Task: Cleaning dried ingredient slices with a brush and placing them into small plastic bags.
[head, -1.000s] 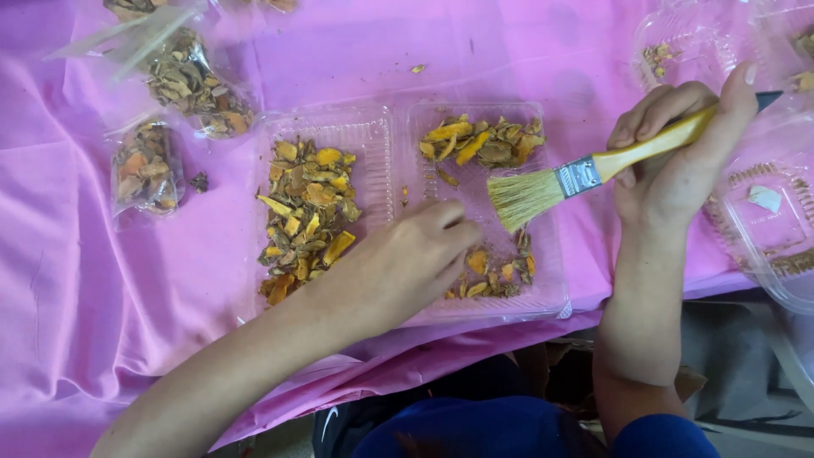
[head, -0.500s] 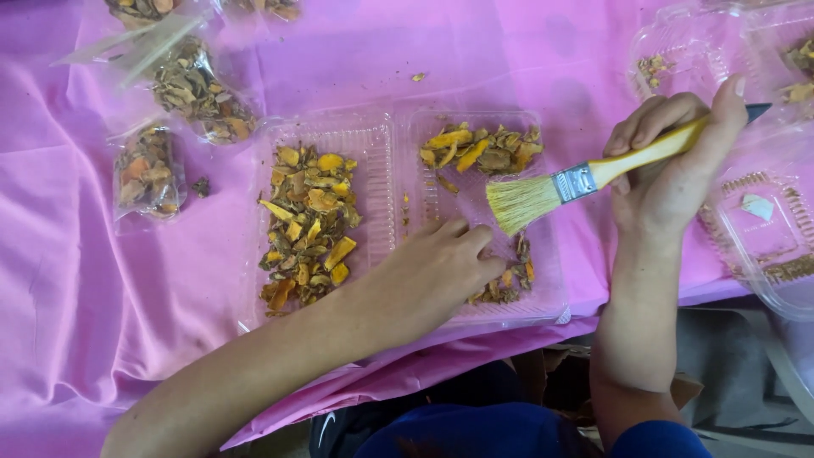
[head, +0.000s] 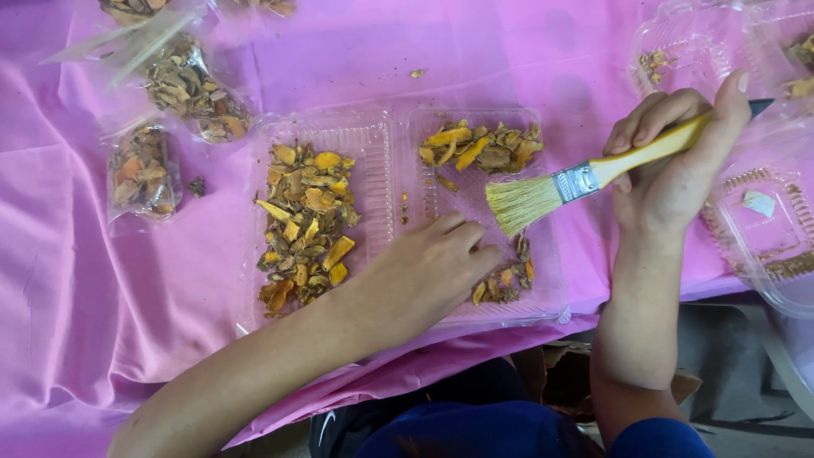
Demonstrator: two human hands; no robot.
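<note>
On the far left of the tabletop (head: pixel 76 280), which a pink cloth covers, lie two small clear bags (head: pixel 142 174) of dried brown and orange pieces, one near and one farther away. To the right of them stands an open clear plastic clamshell tray (head: pixel 386 170) with two compartments. The left compartment holds a dense heap of orange and yellow dried slices (head: pixel 305 225). The right compartment has a smaller heap (head: pixel 482 146) at its far end and a few pieces (head: pixel 507 280) at its near end, with a bare strip between. The left hand (head: pixel 428 276) rests inside this right compartment, palm down with the fingers loosely curled, pressing on the tray floor and holding nothing that I can see. Just to the right of it, the right hand (head: pixel 678 174) is closed around the yellow handle of a flat paintbrush (head: pixel 593 178), whose pale bristles point left and hang over the bare strip, close to the left fingers. At the far right are more clear containers (head: pixel 763 220), mostly empty. I think the risk here is a stroke that is too strong: the light slices could fly over the low tray rim onto the cloth, or jump into the other compartment. The tray is thin, so if the left hand lifts it may slide or tip toward the near table edge.
</note>
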